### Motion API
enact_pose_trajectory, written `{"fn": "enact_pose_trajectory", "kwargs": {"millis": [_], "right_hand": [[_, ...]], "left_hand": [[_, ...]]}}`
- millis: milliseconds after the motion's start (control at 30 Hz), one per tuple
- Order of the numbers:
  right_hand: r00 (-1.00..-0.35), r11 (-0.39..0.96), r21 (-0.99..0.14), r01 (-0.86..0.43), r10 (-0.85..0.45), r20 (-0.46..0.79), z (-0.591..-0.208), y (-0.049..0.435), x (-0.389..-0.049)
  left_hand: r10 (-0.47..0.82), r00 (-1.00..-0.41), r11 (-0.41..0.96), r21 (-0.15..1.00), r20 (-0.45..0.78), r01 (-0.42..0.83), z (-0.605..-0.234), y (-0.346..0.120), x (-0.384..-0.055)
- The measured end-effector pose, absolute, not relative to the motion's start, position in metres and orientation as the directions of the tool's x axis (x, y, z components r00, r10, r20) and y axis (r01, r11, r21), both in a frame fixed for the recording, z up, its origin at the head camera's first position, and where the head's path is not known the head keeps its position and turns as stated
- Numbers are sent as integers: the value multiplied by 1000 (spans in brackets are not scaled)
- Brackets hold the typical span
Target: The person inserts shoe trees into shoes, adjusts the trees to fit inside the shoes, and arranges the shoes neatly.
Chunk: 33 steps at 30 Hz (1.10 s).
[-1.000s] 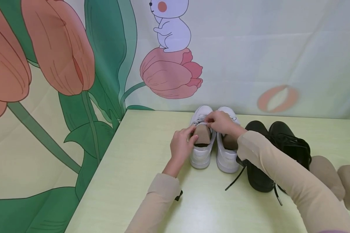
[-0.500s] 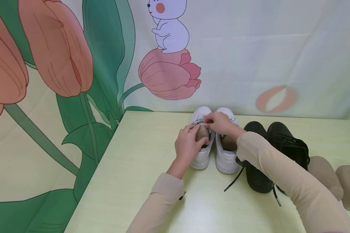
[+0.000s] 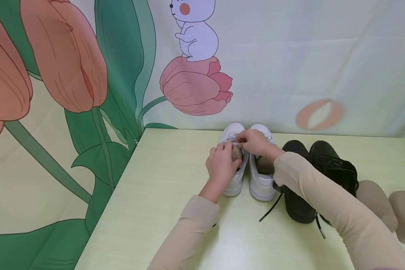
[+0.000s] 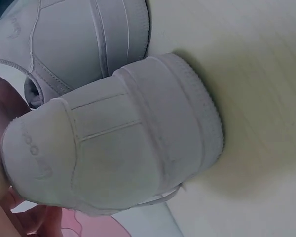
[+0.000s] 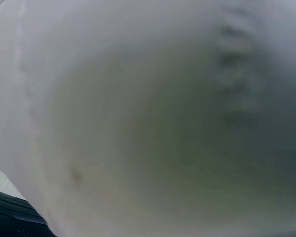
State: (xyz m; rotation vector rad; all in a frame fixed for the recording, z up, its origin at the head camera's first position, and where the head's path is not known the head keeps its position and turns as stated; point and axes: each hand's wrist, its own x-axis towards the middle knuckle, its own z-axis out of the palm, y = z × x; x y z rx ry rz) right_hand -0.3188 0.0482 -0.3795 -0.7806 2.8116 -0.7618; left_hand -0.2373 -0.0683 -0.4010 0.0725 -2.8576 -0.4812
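A pair of white lace-up sneakers stands at the back of the table, heels toward me, with beige shoe stuffers in their openings. My left hand (image 3: 220, 163) reaches over the left sneaker (image 3: 234, 187), thumb and fingers around the beige shoe stuffer (image 3: 237, 153) in it. My right hand (image 3: 256, 142) pinches the sneaker's tongue below the laces. Its forearm passes over the right sneaker (image 3: 262, 189), which holds another stuffer (image 3: 264, 165). In the left wrist view the sneaker's heel (image 4: 113, 143) hides most of the left fingers. The right wrist view is mostly a blurred white surface.
Black lace-up shoes (image 3: 298, 210) lie to the right, partly under the right sleeve, a loose lace (image 3: 271, 208) trailing on the table (image 3: 148, 206). Beyond them are two beige stuffers (image 3: 376, 204). A printed cloth (image 3: 263, 75) hangs directly behind the table.
My left hand has moved right and slightly forward, from the sneaker's left side to over its opening, covering more of the stuffer. My right hand keeps its pinch on the tongue.
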Motion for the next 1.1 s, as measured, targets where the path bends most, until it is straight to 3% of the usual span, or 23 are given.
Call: {"fn": "enact_pose_trajectory", "kwargs": {"millis": [467,1100], "right_hand": [[-847,737,-472,-484,-531,39,-380,49,-319],[-849,738,-467,-487,-525,56,-380,46,-317]], "left_hand": [[-78,-972,982,188,221,-36,-396,-58,-240],[-57,-971,985,170,232,-18,-402,-59,-247]]}}
